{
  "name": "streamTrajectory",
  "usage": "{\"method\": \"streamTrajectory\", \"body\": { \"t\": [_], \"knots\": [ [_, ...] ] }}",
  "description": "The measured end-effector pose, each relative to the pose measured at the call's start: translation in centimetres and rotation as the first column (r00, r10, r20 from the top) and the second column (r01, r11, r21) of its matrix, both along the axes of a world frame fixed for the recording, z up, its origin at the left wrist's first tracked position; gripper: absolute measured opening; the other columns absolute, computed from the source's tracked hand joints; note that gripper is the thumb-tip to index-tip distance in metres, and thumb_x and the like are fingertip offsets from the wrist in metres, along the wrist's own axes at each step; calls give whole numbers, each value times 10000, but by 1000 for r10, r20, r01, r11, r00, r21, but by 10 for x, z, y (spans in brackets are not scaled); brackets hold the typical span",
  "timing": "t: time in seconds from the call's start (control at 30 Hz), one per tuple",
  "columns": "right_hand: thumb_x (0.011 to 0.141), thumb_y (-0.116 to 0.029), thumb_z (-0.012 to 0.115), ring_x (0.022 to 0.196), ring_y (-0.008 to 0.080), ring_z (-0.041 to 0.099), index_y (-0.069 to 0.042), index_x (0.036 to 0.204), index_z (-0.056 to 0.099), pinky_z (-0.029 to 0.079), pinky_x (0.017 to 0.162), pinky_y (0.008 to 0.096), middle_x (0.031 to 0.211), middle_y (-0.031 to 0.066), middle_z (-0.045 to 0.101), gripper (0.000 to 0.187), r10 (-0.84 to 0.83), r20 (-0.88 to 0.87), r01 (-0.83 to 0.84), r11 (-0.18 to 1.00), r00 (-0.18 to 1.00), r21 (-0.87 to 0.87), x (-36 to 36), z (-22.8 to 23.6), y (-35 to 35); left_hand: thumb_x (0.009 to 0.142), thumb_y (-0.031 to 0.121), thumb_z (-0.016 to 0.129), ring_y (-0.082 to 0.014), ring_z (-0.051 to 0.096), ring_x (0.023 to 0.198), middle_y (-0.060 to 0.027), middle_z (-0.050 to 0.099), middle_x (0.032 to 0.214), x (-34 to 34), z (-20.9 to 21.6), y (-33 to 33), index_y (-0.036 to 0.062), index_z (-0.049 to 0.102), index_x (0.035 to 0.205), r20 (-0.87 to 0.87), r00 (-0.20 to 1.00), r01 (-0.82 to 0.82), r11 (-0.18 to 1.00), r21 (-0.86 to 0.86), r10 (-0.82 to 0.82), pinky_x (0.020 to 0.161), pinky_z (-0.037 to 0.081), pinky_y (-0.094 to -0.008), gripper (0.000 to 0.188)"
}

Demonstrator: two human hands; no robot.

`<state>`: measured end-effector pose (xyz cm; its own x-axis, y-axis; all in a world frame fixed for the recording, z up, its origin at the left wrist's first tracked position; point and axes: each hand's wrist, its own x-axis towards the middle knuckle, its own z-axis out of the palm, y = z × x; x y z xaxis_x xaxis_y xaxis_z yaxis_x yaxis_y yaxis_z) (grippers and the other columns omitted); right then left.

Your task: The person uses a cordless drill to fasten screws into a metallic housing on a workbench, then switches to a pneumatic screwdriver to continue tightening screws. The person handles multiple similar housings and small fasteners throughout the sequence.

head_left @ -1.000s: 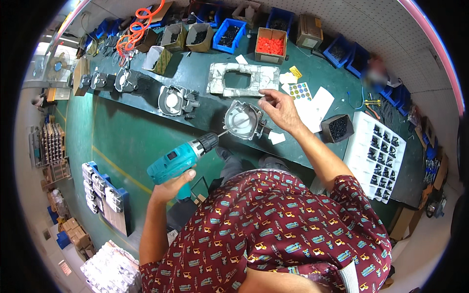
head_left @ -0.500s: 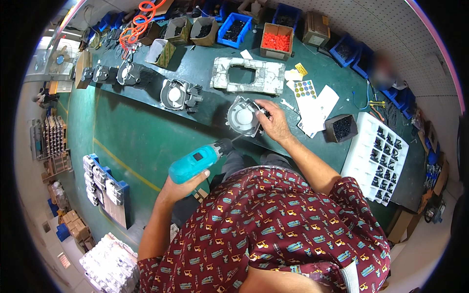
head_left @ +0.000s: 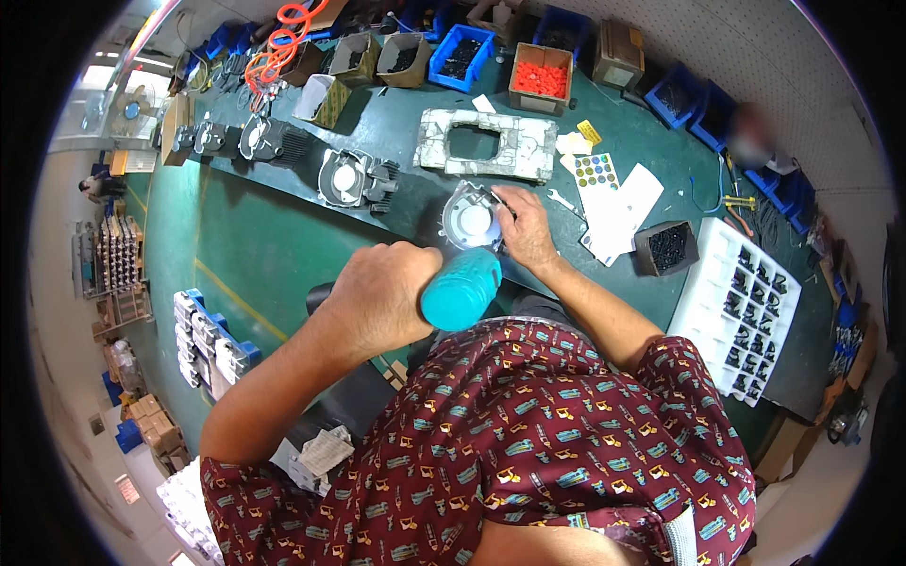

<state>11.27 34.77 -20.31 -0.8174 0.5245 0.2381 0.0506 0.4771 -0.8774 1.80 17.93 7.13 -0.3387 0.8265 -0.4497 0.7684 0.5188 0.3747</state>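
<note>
My left hand (head_left: 382, 292) is wrapped round the handle of a teal power screwdriver (head_left: 461, 291). The tool's body is turned toward the housing above it, and its bit is hidden behind that body. A round cast-metal housing (head_left: 469, 217) with a pale disc inside stands at the bench's near edge. At its right side my right hand (head_left: 528, 231) grips the rim, fingers bent over the edge. Just beyond lies a flat grey-white metal frame (head_left: 434, 146) with an oblong opening. A similar housing (head_left: 342, 179) with a finned part sits to the left.
Along the back stand blue bins (head_left: 461, 58) and a cardboard box of red parts (head_left: 541, 77). Right of my hand lie a wrench (head_left: 564, 202), paper sheets (head_left: 634, 203) and a box of black screws (head_left: 666, 247). A white foam tray (head_left: 714, 302) holds several black parts.
My left hand has brought the screwdriver right and up to the housing, turning it so its rear faces me. My right hand stays on the housing, and the view has shifted slightly.
</note>
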Motion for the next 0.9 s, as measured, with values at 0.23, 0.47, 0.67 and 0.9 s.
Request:
{"method": "streamTrajectory", "body": {
  "t": [0.23, 0.47, 0.67, 0.9],
  "knots": [
    [946, -88, 586, 1090, 425, 595, 35, 1234, 677, 455, 1000, 470, 1209, 229, 669, 327, 32, -54, -31, 999, 998, 25, 2, -9, -2, 726, 179, 756, -426, 691, 848, -202, 715, 855, 9, -6, -9, 76, 699, 880, 11, 995, -102, 992, 72, 102, 722, 555, -504, 194],
    [932, -81, 620, 1120, 417, 611, 33, 1241, 681, 470, 1014, 463, 1235, 234, 670, 335, 50, -63, -48, 998, 997, 28, 3, 1, -5, 767, 318, 852, -389, 727, 866, -181, 748, 907, 12, 30, -23, 84, 750, 1018, 103, 963, -261, 960, 99, 251, 774, 584, -453, 358],
    [835, -163, 734, 1178, 417, 631, 48, 1237, 662, 485, 1055, 449, 1251, 246, 671, 459, 42, 11, -41, 995, 999, -89, 9, 14, -9, 799, 294, 876, -257, 752, 818, -128, 764, 888, -3, 16, -89, 58, 749, 1075, 279, 866, -489, 822, 294, 415, 751, 570, -374, 385],
    [800, -89, 746, 1155, 398, 652, 39, 1227, 662, 506, 1036, 433, 1231, 244, 676, 453, -134, 167, 130, 991, 977, 34, 9, 27, -20, 864, 197, 839, -84, 621, 715, -53, 726, 817, -53, -34, -167, 37, 728, 1027, 523, 772, -580, 735, 350, 361, 678, 522, -294, 254]
  ]
}}
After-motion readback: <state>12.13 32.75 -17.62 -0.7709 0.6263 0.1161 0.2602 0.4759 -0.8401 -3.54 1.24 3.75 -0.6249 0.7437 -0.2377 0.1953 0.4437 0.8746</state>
